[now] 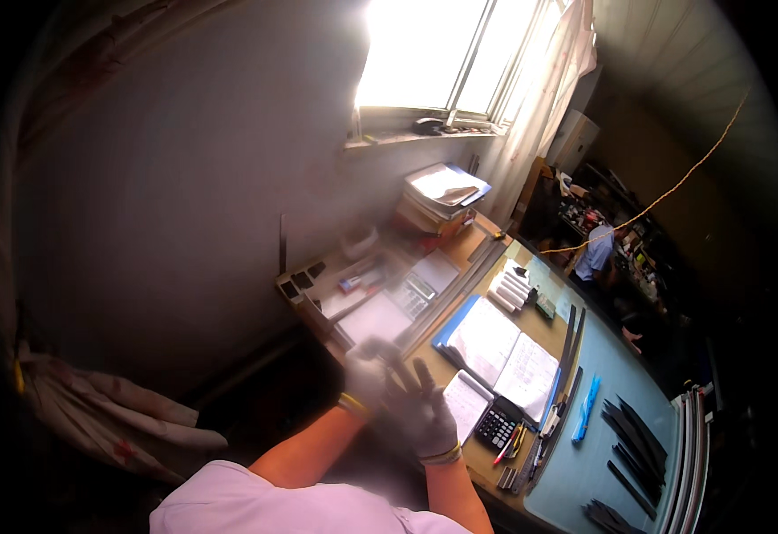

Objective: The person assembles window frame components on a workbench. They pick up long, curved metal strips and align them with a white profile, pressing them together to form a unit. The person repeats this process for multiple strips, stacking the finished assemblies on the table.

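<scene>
While my gloved right fingers [424, 376] spread free near the small notebook [467, 402], my left hand [367, 372] blurs — its grip I cannot tell.

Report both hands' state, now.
Left hand: too blurred to tell open from closed.
Right hand: open, nothing visibly held.

Left hand [368, 372] and right hand [425, 418], gloved and close together

Bare forearms [311, 448] rise to yellow-cuffed wrists [353, 406] by the desk's [482, 461] near edge. The right fingers [425, 377] spread upward; the left ones are blurred. Whether they touch is unclear.
</scene>
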The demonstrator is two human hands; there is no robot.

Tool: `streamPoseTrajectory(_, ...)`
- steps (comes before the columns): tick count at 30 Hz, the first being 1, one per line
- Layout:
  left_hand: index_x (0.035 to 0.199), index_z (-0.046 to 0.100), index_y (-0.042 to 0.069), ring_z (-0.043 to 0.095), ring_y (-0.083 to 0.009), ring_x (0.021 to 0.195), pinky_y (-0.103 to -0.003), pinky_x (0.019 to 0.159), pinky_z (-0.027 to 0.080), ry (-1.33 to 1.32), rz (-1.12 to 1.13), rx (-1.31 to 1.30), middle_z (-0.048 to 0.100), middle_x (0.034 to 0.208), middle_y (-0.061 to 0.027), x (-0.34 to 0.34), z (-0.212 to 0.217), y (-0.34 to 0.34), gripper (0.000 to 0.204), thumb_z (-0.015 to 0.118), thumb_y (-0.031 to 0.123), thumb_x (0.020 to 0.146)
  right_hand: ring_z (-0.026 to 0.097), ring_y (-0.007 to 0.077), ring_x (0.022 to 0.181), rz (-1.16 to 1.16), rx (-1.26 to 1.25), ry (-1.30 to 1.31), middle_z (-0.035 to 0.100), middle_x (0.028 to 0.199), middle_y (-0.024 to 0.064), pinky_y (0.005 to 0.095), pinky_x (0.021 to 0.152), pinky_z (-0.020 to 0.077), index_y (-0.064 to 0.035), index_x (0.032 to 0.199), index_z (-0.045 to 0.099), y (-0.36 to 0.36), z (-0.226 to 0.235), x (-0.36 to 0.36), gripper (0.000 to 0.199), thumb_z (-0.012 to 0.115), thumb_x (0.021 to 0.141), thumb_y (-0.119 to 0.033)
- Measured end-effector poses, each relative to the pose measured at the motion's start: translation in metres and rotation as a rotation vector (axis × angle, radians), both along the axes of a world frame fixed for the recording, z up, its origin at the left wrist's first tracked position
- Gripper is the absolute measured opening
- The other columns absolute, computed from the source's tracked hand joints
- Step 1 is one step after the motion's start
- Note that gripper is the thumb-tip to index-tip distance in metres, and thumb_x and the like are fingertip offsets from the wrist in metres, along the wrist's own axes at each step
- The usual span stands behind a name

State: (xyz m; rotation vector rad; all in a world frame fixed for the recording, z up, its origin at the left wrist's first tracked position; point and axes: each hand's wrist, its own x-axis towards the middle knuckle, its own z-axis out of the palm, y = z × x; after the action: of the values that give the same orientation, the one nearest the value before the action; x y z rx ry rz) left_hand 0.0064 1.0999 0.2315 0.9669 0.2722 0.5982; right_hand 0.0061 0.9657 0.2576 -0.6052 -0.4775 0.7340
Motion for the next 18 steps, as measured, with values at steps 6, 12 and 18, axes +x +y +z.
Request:
streamPoseTrajectory(6,0.096,0.065,0.003,0.061,-0.0095,0.073,-0.024,0.064,0.053,-0.113,-0.258,0.016,0.066,0.082,-0.0042,0.007,0.009,0.029,0.02,0.07,0.022,0.095,0.043,0.0339,0.136,-0.23,-0.087,-0.099,0.048,0.147,0.0169,0.0532,0.115,0.0291,-0.0043,0.14,0.049,0.028,0.01,-0.002,0.049,0.036,0.108,-0.039)
streamPoseTrajectory(12,0.091,0.07,0.004,0.059,-0.0072,0.085,-0.023,0.077,0.049,-0.279,-0.339,0.227,0.065,0.092,-0.0001,-0.009,0.032,0.02,0.013,0.069,0.017,0.094,0.044,0.0315,0.136,-0.281,-0.173,-0.09,0.052,0.142,0.0202,0.0466,0.119,0.0259,0.0115,0.135,0.049,0.02,0.024,-0.008,0.056,0.036,0.108,-0.035)
streamPoseTrajectory(18,0.096,0.069,0.004,0.061,-0.0087,0.088,-0.023,0.081,0.049,-0.138,-0.185,-0.036,0.067,0.095,-0.0006,0.004,0.025,0.01,0.015,0.068,0.019,0.095,0.054,0.025,0.124,-0.467,-0.352,-0.274,0.059,0.133,0.0172,0.043,0.113,0.035,0.0081,0.139,0.048,0.023,0.01,0.004,0.057,0.044,0.106,-0.038)
